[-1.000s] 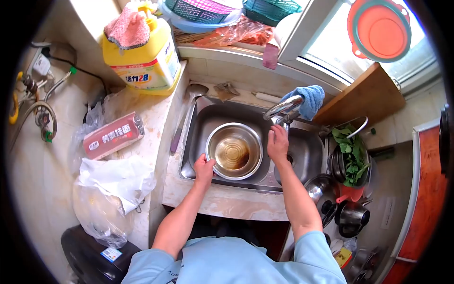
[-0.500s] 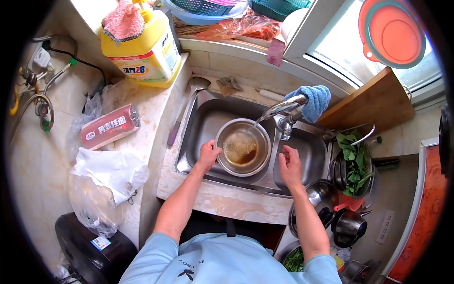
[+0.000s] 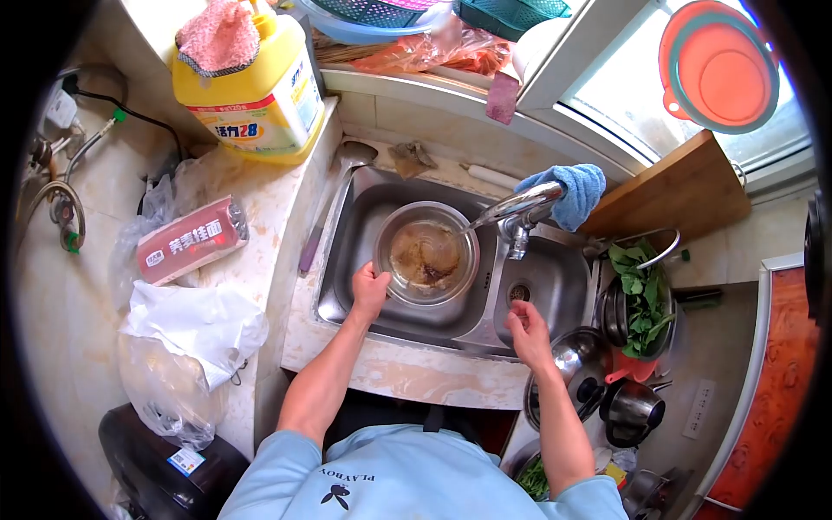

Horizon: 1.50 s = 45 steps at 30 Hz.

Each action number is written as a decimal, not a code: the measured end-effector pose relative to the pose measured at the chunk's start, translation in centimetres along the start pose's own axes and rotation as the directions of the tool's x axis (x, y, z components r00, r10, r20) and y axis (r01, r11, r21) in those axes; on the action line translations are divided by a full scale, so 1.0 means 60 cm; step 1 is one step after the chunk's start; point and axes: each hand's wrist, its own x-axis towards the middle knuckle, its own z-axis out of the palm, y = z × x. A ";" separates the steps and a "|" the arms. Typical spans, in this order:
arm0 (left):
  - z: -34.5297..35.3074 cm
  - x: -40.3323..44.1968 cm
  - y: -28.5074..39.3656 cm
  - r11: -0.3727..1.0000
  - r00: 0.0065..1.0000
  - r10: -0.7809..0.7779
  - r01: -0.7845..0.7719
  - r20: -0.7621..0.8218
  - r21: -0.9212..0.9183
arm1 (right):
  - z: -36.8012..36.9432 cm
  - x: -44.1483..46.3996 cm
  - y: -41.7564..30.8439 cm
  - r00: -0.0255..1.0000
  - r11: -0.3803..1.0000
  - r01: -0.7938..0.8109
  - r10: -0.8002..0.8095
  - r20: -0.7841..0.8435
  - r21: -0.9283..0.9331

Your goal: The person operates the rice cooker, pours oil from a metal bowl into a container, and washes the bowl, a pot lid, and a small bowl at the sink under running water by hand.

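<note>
A round metal basin (image 3: 426, 253) with brownish water and dark residue in it is in the left bowl of the steel sink (image 3: 347, 290). My left hand (image 3: 370, 290) grips its left rim, thumb over the edge. Water runs from the spout of the chrome faucet (image 3: 520, 204) into the basin near its right side. A blue cloth (image 3: 574, 192) hangs over the faucet. Over the front of the right sink bowl, my right hand (image 3: 527, 331) hovers with its fingers loosely curled, apart from the basin; nothing shows in it.
On the left counter are a yellow jug (image 3: 251, 95), a red noodle package (image 3: 192, 240) and plastic bags (image 3: 169, 381). A ladle (image 3: 334, 191) lies beside the sink. To the right are a cutting board (image 3: 676, 195), leafy greens (image 3: 641, 299), a steel lid (image 3: 576, 355) and a small pot (image 3: 633, 407).
Water now runs from the faucet, and the basin's water looks cloudier and more stirred. My right hand has left the faucet and moved down toward me. My left hand still holds the rim.
</note>
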 end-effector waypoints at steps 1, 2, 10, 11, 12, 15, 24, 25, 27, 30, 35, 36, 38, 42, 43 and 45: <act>-0.003 0.004 0.000 0.997 0.997 -0.071 0.071 0.004 -0.019 | -0.002 -0.003 0.004 1.000 1.000 0.001 0.000 0.009 -0.022; -0.005 0.011 0.002 0.993 0.997 -0.073 0.076 0.035 -0.085 | -0.005 -0.004 0.009 1.000 0.999 0.003 -0.002 0.015 -0.043; 0.000 0.027 -0.004 0.975 0.961 -0.128 0.167 0.244 -0.148 | -0.016 -0.051 0.016 0.989 0.985 -0.098 0.113 0.100 -0.143; -0.003 0.028 -0.008 0.959 0.970 -0.160 0.197 0.185 -0.204 | -0.016 -0.055 0.017 0.986 0.983 -0.110 0.126 0.108 -0.144; -0.011 0.029 -0.008 0.957 0.968 -0.167 0.205 0.186 -0.206 | -0.017 -0.058 0.017 0.983 0.982 -0.123 0.140 0.116 -0.144; -0.031 0.028 -0.003 0.971 0.969 -0.160 0.189 0.186 -0.148 | -0.014 -0.068 0.014 0.985 0.984 -0.134 0.145 0.089 -0.121; -0.017 0.005 0.059 0.656 0.884 0.415 -0.454 0.215 0.603 | -0.023 -0.083 0.024 0.974 0.976 -0.151 0.174 0.145 -0.159; -0.008 0.001 0.076 0.582 0.843 0.470 -0.519 0.261 0.627 | -0.022 -0.082 0.027 0.978 0.978 -0.141 0.162 0.134 -0.157; 0.013 -0.012 0.100 0.421 0.747 0.557 -0.630 0.362 0.653 | -0.019 -0.084 0.035 0.983 0.980 -0.127 0.145 0.109 -0.154; 0.022 -0.016 0.103 0.227 0.642 0.617 -0.699 0.456 0.677 | -0.015 -0.085 0.037 0.984 0.985 -0.123 0.137 0.117 -0.120; 0.030 -0.017 0.099 0.047 0.551 0.638 -0.725 0.538 0.687 | -0.017 -0.085 0.038 0.982 0.986 -0.110 0.127 0.140 -0.122; 0.032 -0.020 0.097 0.019 0.542 0.636 -0.723 0.549 0.691 | -0.017 -0.086 0.037 0.982 0.986 -0.116 0.131 0.134 -0.119; 0.035 -0.022 0.097 0.016 0.558 0.652 -0.687 0.513 0.727 | -0.021 -0.083 0.040 0.984 0.987 -0.115 0.129 0.126 -0.110; 0.049 -0.017 0.092 0.153 0.659 0.663 -0.584 0.355 0.797 | -0.026 -0.087 0.066 0.984 0.989 -0.115 0.126 0.124 -0.088; 0.048 -0.016 0.089 0.173 0.695 0.638 -0.549 0.332 0.817 | -0.027 -0.088 0.070 0.984 0.990 -0.115 0.125 0.127 -0.081; 0.056 -0.012 0.077 0.392 0.808 0.569 -0.428 0.152 0.814 | -0.029 -0.092 0.069 0.984 0.988 -0.130 0.139 0.113 -0.080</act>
